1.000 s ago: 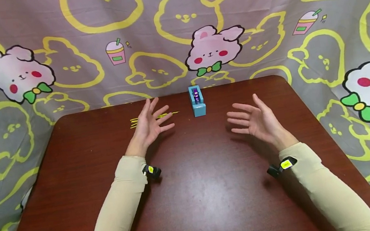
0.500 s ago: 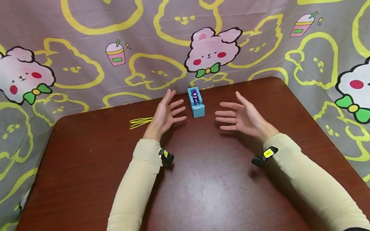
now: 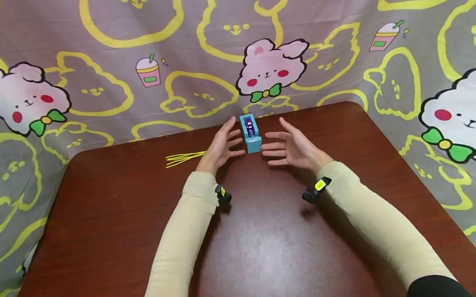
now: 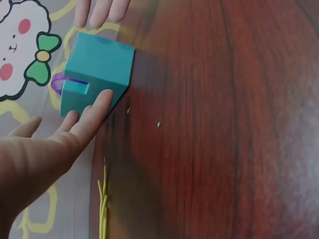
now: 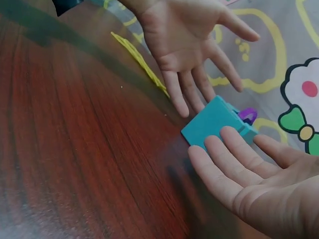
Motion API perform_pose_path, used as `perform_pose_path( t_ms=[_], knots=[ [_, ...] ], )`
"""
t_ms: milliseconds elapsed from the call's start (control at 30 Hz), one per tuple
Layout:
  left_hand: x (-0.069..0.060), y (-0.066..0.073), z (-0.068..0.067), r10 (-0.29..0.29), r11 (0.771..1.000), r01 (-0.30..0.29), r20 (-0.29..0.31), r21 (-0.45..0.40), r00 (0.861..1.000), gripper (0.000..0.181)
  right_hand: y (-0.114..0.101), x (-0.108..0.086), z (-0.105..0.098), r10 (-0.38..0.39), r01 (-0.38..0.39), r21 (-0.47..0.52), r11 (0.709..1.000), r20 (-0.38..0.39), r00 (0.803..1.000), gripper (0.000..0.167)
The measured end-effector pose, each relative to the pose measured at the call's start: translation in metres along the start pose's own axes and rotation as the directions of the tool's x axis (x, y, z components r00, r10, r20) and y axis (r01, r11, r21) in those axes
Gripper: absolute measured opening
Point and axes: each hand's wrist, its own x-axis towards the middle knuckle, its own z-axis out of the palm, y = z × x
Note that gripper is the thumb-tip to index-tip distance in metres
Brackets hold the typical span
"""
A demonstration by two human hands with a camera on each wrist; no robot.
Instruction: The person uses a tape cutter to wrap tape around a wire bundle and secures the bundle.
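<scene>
A light blue tape dispenser with a purple roll in its slot stands near the table's back edge. My left hand is just left of it, fingers spread and pointing toward its side. Facing it from the right is my right hand, palm inward, fingers straight. Neither hand holds anything; whether any fingertip touches the dispenser I cannot tell. In the left wrist view the dispenser lies partly behind my left fingers. The right wrist view shows both hands flanking the dispenser.
Several thin yellow wires lie on the dark brown table left of my left hand, which covers part of them. A patterned curtain hangs right behind the table. Tiny light specks dot the tabletop near the dispenser.
Both hands have moved inward toward the dispenser, the left going right and the right going left. More of the yellow wires is uncovered. The dispenser stays in place.
</scene>
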Motion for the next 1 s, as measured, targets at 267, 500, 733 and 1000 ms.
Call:
perform_pose_path(
  t_ms=[267,500,733,1000],
  knots=[
    [0.009,-0.004,0.009,-0.011,0.994,0.013,-0.018,0.111,1.000,0.065,-0.002,0.016,0.002,0.047,-0.049,-0.048,0.998,-0.047,0.998,0.093],
    [0.014,-0.007,0.010,0.007,0.993,-0.003,-0.029,0.120,1.000,0.069,-0.005,0.026,0.008,0.084,-0.095,-0.100,0.991,-0.104,0.991,0.088],
    [0.017,-0.009,0.010,0.030,0.980,-0.024,-0.028,0.196,0.999,0.074,-0.007,0.036,0.013,0.090,-0.116,-0.159,0.980,-0.160,0.983,0.081],
    [0.018,-0.011,0.008,0.040,0.970,-0.034,-0.019,0.242,0.999,0.076,-0.003,0.047,0.017,0.036,-0.091,-0.227,0.970,-0.238,0.971,0.045]
  ],
)
